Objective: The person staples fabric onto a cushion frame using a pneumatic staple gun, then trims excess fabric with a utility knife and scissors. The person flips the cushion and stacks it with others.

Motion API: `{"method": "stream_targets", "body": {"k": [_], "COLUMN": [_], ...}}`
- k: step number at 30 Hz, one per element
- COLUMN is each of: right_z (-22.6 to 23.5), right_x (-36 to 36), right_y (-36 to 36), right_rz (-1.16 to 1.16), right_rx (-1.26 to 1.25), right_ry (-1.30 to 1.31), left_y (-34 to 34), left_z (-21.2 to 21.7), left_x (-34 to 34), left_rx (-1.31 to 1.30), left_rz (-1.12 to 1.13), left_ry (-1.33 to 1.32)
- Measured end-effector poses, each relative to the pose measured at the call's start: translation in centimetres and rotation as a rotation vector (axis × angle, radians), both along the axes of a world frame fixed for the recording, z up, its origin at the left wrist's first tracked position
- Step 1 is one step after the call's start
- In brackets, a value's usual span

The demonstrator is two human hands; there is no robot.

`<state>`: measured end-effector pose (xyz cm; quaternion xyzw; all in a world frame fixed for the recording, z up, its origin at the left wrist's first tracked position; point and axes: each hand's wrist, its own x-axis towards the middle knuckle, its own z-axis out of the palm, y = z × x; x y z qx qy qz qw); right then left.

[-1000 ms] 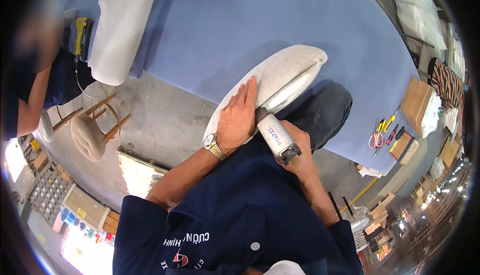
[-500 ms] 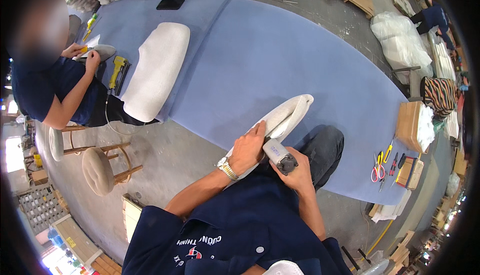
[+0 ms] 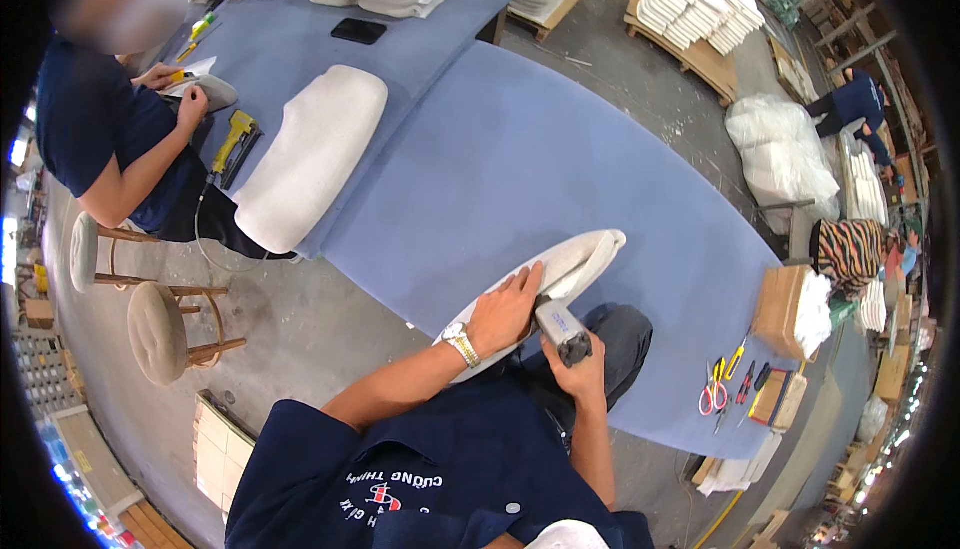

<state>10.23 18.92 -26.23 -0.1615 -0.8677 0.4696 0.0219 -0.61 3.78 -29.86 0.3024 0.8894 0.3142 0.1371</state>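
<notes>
Head view: our right grip [image 3: 578, 371] is wrapped around a grey-bodied staple gun [image 3: 563, 327], its nose pointing to the inner fold of a light-grey cushion [image 3: 588, 251]. Our left grip [image 3: 503, 317], fingers extended and not closed around anything, presses flat on that cushion just left of the gun. The cushion runs under the left grip and reaches out past both grips; whether our lap or the blue surface [image 3: 480, 169] carries it, we cannot tell.

We judge the step in hand to be fastening the cover along that fold, though we cannot see whether the nose touches it. The next move would call for steady pressure from the left grip, fingertips clear of the nose, and a square seat for the gun.

Far left of the grips lie a pale backrest pad [image 3: 318, 154] and a yellow staple gun [image 3: 237, 137]; well right sits a cardboard box [image 3: 777, 307].
</notes>
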Motion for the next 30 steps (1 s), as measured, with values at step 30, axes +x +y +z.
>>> {"method": "stream_targets", "body": {"k": [30], "right_z": [-3.9], "right_x": [1.4], "right_y": [3.2], "right_rz": [-0.184], "right_rx": [-0.202], "right_ry": [-0.247], "left_y": [-3.8], "left_z": [-1.7], "left_x": [-3.5], "left_rx": [0.443], "left_rz": [-0.278], "left_ry": [-0.896]}}
